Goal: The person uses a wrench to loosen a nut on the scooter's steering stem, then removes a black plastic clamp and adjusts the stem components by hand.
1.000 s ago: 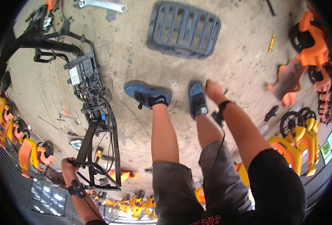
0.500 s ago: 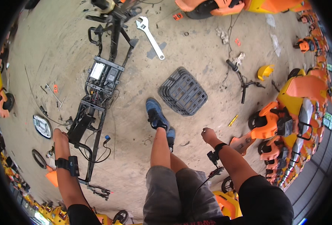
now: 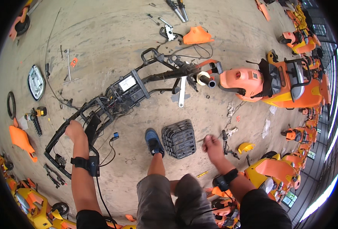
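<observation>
A black scooter frame (image 3: 153, 78) lies slantwise across the floor, its steering-head end at the upper right and its tail at the lower left. My left hand (image 3: 75, 130) is closed around a tube near the tail; the fingers' undersides are hidden. Wiring and a box with a white label (image 3: 127, 83) sit in the frame's middle. A large adjustable wrench (image 3: 182, 91) is partly hidden under the head end. My right hand (image 3: 213, 147) hangs with curled fingers beside a black plastic crate (image 3: 179, 139), not touching it, and nothing shows in it.
An orange scooter (image 3: 241, 82) stands close to the frame's head end, with rows of scooters along the right. A handlebar (image 3: 226, 145) and yellow cup-shaped part (image 3: 246, 147) lie right of the crate. Leftward are a headlight (image 3: 36, 83), a tyre (image 3: 11, 105) and an orange panel (image 3: 21, 141).
The frame has swung clockwise, its head end now over the wrench, with my left hand still at its tail. My view has tilted up, so the crate sits lower. My right hand stays curled.
</observation>
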`<state>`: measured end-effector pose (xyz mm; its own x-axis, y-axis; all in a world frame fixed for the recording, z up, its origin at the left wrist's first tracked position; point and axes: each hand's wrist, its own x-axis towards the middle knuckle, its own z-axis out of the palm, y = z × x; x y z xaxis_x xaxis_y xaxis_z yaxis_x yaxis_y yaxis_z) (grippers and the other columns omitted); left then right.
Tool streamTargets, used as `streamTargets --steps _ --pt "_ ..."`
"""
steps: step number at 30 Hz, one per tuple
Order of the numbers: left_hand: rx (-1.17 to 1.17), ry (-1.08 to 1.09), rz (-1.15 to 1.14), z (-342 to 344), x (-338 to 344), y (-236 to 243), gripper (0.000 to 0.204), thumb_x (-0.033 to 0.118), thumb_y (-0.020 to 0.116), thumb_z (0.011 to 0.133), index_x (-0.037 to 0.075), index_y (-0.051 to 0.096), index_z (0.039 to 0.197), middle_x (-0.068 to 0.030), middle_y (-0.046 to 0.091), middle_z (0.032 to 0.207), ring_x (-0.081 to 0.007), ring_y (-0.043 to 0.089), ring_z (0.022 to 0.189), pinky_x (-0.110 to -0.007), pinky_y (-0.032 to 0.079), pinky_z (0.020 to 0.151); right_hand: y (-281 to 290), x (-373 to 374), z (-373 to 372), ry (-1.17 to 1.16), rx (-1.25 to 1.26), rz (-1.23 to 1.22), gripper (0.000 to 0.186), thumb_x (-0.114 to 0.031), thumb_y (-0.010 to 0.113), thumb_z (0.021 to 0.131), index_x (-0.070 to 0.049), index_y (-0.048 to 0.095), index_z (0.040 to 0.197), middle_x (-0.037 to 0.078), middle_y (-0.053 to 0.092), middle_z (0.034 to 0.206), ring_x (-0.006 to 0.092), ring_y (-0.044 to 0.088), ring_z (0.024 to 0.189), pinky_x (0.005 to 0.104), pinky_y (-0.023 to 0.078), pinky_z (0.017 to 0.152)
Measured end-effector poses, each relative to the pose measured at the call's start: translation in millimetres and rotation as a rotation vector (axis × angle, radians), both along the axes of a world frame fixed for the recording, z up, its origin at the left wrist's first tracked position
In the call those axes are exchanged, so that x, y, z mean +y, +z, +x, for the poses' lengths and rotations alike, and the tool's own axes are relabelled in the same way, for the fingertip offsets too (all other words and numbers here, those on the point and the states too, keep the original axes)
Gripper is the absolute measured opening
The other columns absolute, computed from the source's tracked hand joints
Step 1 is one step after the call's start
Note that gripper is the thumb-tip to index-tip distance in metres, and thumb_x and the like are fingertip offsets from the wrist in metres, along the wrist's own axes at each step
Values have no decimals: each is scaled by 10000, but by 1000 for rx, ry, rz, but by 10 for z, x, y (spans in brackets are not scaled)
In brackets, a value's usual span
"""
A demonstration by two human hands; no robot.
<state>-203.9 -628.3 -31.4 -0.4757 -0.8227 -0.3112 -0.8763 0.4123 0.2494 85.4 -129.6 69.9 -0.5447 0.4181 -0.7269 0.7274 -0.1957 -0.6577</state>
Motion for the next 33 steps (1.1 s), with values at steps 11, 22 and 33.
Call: streamTargets --steps 11,22,33 --pt "0 -12 -97 17 88 6 555 349 479 912 -171 659 979 -373 654 1060 -508 645 996 -537 502 876 852 542 -1335 -166 306 100 158 -176 574 1036 -41 549 1114 81 680 950 176 701 846 255 510 644" --pt "30 -348 -461 573 -1102 -756 587 424 518 963 -129 683 851 -337 680 849 -474 691 794 -549 553 672 -45 1701 -1562 246 645 238 135 -2 547 993 21 586 1120 160 711 950 204 699 815 317 560 703" --pt "275 80 41 364 -1492 -450 386 338 457 940 109 386 636 -22 340 459 -252 380 308 -398 306 306 -485 2338 -1348 178 1207 257 156 68 644 895 8 651 1038 179 719 904 292 735 791 371 592 660"
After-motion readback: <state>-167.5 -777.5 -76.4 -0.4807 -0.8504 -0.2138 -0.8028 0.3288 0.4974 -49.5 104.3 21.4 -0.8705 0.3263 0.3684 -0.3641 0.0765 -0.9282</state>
